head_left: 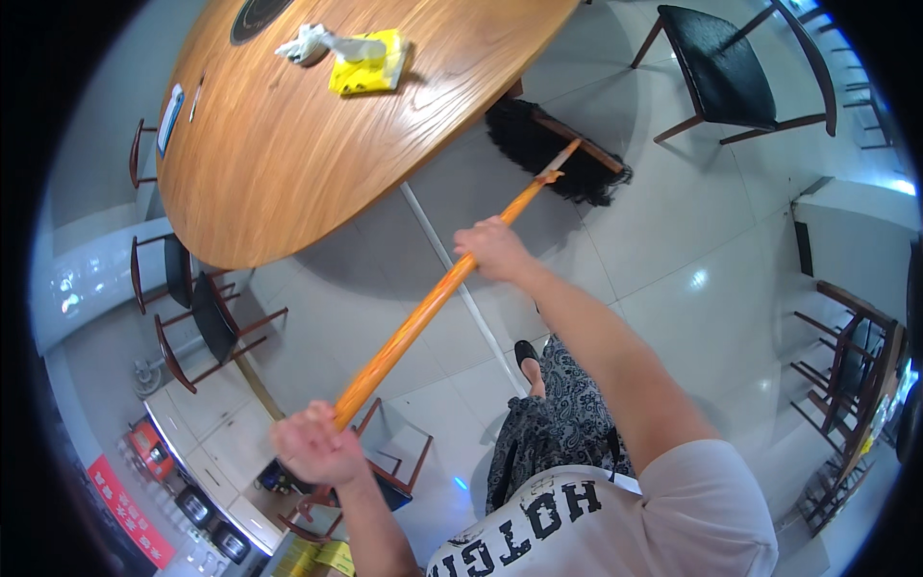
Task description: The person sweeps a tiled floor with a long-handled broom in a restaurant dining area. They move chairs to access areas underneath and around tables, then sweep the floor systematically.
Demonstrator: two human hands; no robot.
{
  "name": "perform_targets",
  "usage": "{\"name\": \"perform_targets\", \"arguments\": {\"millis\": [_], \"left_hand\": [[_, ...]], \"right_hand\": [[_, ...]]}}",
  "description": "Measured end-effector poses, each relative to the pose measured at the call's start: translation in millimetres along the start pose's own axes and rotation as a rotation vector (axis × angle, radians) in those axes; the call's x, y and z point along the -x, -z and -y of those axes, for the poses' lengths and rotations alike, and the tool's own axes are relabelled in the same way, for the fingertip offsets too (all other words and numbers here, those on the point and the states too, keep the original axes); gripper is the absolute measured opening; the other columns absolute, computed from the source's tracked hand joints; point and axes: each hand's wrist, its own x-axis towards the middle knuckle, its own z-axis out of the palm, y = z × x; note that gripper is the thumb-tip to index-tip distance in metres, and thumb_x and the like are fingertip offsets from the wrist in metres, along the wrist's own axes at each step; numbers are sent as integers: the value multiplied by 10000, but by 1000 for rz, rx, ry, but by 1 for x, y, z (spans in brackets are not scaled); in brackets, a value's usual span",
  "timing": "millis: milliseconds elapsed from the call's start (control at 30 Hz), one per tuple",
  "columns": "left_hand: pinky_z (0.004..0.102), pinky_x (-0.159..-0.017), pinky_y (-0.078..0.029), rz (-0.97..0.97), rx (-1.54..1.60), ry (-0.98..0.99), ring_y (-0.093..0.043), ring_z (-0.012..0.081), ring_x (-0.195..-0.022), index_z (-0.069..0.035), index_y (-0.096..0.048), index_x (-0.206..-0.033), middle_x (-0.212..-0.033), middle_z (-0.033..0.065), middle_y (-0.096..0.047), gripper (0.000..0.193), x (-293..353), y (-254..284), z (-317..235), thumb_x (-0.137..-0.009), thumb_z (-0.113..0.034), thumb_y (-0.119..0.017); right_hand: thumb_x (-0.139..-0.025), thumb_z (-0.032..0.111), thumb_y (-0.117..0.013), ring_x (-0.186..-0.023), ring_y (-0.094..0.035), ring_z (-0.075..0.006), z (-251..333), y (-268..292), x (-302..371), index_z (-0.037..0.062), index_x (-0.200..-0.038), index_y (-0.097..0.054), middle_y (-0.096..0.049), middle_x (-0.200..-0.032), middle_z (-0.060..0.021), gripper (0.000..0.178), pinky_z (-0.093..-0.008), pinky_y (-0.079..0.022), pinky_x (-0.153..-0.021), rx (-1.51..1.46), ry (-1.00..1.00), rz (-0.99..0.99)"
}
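Observation:
Both my hands are wrapped round the orange wooden handle of a mop [409, 332]. My left hand [317, 442] closes on its top end at the lower left, slightly blurred. Farther down the shaft, my right hand [492, 248] grips it near the middle of the view. The handle slants up to the right, down to a black stringy mop head [567, 159] with a wooden bar across it. That head lies on the tiled floor [663, 269], close beside the edge of the wooden table and partly in its shadow.
A large rounded wooden table [317, 163] fills the upper left, bearing a yellow tissue pack [373, 62]. One black chair [716, 72] stands at upper right; another dark chair [213, 317] is at left. White cabinets [207, 423] line the lower left. More chairs [846, 361] stand at right.

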Motion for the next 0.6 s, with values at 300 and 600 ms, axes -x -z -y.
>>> {"name": "perform_targets", "arguments": {"millis": [300, 600], "left_hand": [[324, -672, -491, 111, 112, 296, -403, 104, -472, -91, -391, -698, -537, 11, -417, 228, 51, -97, 103, -909, -35, -458], [257, -534, -410, -90, 46, 407, -304, 54, -415, -133, -341, -683, -486, -45, -273, 285, 61, -8, 27, -939, -158, -462]], "right_hand": [[-851, 167, -621, -898, -603, -297, -152, 50, 15, 125, -832, -624, -651, -814, -83, 46, -390, -436, -865, 306, -126, 92], [-822, 205, -634, -878, -593, -238, -50, -1, 62, 150, -775, -648, -648, -803, -32, 73, -395, -412, -880, 113, -109, -114]]}}
